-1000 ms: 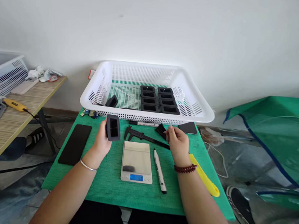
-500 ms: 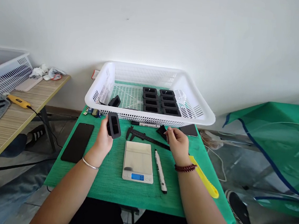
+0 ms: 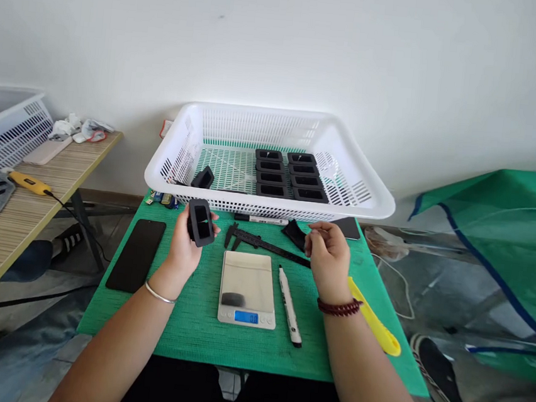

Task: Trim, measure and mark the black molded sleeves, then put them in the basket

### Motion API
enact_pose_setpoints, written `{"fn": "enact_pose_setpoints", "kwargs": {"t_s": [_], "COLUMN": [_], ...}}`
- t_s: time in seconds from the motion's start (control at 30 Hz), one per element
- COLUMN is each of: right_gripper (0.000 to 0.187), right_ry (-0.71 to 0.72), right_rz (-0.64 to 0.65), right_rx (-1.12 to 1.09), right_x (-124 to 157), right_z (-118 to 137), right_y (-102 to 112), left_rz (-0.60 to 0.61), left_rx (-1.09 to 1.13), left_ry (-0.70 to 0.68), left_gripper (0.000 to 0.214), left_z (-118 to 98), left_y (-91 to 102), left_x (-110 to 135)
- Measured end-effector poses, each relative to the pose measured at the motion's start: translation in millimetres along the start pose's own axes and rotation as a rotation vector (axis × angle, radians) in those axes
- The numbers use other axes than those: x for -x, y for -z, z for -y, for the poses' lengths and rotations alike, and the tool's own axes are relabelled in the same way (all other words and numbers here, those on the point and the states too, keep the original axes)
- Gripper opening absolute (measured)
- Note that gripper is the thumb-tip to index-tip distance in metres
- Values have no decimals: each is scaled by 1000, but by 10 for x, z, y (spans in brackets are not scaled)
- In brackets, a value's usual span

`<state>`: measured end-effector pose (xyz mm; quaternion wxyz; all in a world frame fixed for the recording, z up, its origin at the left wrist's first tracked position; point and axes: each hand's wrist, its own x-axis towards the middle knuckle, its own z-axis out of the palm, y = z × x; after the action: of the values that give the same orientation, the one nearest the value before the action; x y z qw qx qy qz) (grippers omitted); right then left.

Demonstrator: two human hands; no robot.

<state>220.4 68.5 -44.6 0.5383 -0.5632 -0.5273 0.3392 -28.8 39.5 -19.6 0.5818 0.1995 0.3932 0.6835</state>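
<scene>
My left hand (image 3: pixel 184 243) is closed around a black rectangular part (image 3: pixel 201 222) with a raised rim and a deep hollow, tilted above the left of the green-covered table. My right hand (image 3: pixel 327 257) has its fingers curled and pinched together. Beside those fingertips is a small black piece (image 3: pixel 294 234); whether they hold anything is hidden. A black caliper (image 3: pixel 268 246) runs across the cloth towards my right hand. Between my forearms sits a small digital scale (image 3: pixel 249 281), its blue display lit. To its right lies a white marker (image 3: pixel 290 307).
Behind stands a white plastic basket (image 3: pixel 267 205) with two columns of black parts (image 3: pixel 270 178) and another black part (image 3: pixel 202 177) at its left. A phone (image 3: pixel 136 255) lies left; a yellow handle (image 3: pixel 375 319) is by my right forearm. A second marker (image 3: pixel 261 219) lies along the basket.
My right hand has moved slightly right, away from the small black piece. My left hand has turned the black part a little, and its fingertips now show behind it.
</scene>
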Motion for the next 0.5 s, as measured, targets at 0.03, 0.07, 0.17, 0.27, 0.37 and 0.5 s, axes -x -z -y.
{"fn": "enact_pose_setpoints", "kwargs": {"t_s": [0.03,0.07,0.17,0.27,0.37,0.5], "right_gripper": [6,6,9,12,13,14], "right_ry": [-7,-12,-13,8,36,71], "right_rz": [7,14,42,70,105,135], "right_rx": [-9,-11,10,35,57,124], "right_x": [6,12,39,77,117,150], "right_z": [15,29,55,63,59,49], "right_y": [-2,-5,-10,-11,-14,-19], "left_rz": [-3,-3,10,22,20,19], "left_rx": [1,3,1,-4,-4,2], "left_ry": [4,8,21,24,31,46], "left_gripper": [32,32,33,33,33,32], "left_z": [-1,0,4,4,-4,-10], "left_y": [-3,-5,1,4,-7,-15], "left_x": [3,6,13,20,25,27]}}
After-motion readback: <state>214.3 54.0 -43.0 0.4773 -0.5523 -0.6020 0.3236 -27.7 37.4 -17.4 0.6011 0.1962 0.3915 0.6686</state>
